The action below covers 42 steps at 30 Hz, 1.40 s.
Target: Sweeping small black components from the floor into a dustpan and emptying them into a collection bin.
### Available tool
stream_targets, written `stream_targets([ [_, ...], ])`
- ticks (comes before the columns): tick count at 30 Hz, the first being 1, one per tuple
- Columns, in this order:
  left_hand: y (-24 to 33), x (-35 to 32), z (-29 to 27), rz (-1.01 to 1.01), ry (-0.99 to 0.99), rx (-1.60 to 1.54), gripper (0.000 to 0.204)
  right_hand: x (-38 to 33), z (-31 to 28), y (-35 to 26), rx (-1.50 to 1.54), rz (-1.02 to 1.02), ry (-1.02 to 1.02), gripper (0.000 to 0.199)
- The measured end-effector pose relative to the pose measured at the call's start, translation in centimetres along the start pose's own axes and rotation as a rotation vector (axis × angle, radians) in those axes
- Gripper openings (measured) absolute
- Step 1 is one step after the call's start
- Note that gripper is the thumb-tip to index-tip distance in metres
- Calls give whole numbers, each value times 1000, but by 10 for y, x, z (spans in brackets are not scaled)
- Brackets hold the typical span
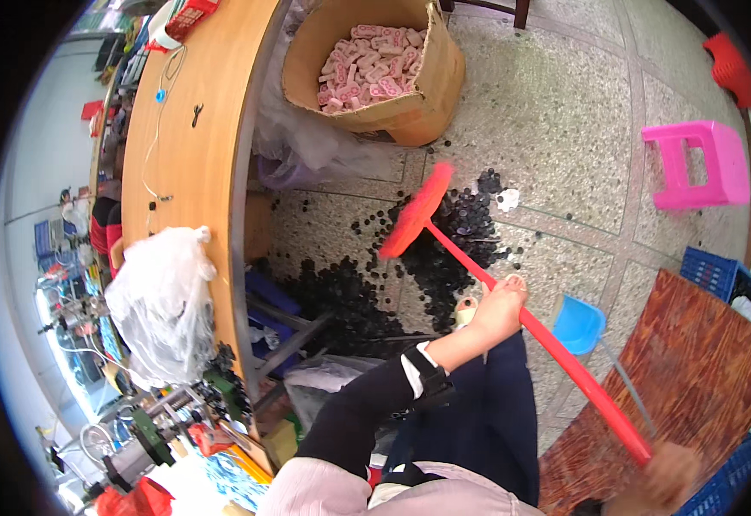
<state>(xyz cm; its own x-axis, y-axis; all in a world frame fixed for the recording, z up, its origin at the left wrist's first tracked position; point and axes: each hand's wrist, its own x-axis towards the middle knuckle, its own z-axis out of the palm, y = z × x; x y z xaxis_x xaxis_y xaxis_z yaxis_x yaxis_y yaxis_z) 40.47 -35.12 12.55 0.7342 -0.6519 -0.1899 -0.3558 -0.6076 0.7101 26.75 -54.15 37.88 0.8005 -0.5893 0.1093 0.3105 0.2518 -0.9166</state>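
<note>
A red broom [577, 374] slants across the view, its red head [418, 213] over a heap of small black round pieces [444, 267] on the floor. My left hand [500, 308] is closed around the lower part of the handle. At the handle's top end, lower right, my right hand [669, 477] grips it, somewhat blurred. More black pieces [332, 297] lie spread beside the table leg and partly under the table. A crumpled white scrap [508, 199] rests at the heap's right edge.
A cardboard box [431, 112] of pink-and-white pieces stands ahead. Left is a long wooden table [195, 146] with a clear plastic bag [165, 301]. On the right are a pink stool [706, 168], a blue dustpan [578, 325], a brown wooden board [693, 370] and blue crates [719, 275].
</note>
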Motion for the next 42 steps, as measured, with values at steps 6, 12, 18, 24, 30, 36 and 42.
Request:
stream_targets([
  [6,-80,-23,-84,-151,24,37,10,73,43,71,311,373,-490,36],
  [12,-315,-80,-125,-457,186,273,4,62,159,289,300,741,-796,31],
  [18,-439,-59,-113,-385,223,404,5,-13,167,398,278,493,-402,26],
  [24,-386,8,2,-127,-14,320,5,-2,44,364,233,588,-133,38],
  [30,-252,19,61,-96,-142,411,7,-21,7,236,42,465,212,41],
  [36,-124,1,82,-107,-242,284,8,-52,14,102,-196,400,486,45],
  [42,-71,10,0,-59,-364,65,10,-5,87,21,-145,410,281,27],
])
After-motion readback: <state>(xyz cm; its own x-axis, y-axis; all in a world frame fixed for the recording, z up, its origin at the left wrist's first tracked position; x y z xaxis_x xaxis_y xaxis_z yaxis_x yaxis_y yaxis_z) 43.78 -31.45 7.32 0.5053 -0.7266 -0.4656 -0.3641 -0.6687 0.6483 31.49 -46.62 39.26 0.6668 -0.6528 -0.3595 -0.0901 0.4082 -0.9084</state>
